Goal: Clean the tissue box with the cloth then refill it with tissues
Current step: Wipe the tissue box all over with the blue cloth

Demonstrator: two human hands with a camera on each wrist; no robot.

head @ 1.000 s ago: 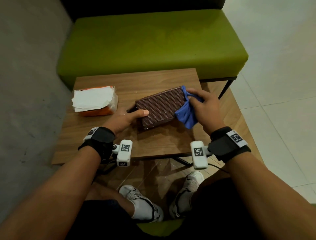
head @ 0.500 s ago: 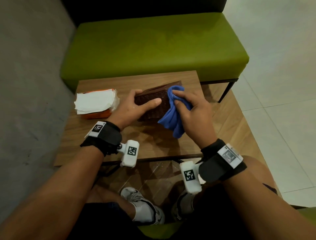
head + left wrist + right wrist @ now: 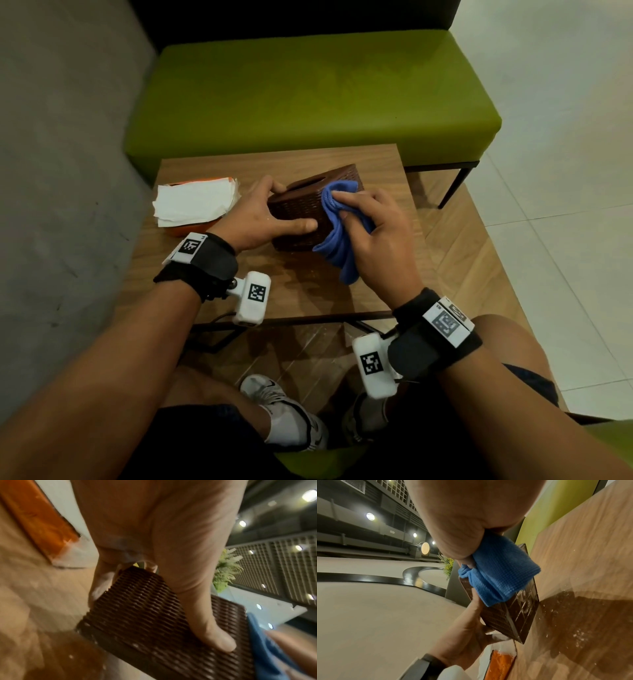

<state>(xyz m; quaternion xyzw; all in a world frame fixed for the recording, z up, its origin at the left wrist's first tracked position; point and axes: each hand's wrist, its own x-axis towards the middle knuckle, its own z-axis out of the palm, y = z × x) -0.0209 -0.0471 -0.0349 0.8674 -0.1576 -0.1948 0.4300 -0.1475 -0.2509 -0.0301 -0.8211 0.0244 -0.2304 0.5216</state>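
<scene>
A dark brown woven tissue box stands tilted on the wooden table, its slot facing up and away. My left hand grips its left end, thumb across the near face and fingers over the far edge. My right hand holds a bunched blue cloth and presses it against the box's right part. A stack of white tissues lies in an open orange pack at the table's left.
A green upholstered bench stands just behind the table. A grey wall runs along the left. White floor tiles lie to the right. My knees and white shoes are under the table's near edge.
My left hand has tipped the box from lying flat onto its edge and turned it. My right hand has moved the cloth from the box's right end to its near side and top.
</scene>
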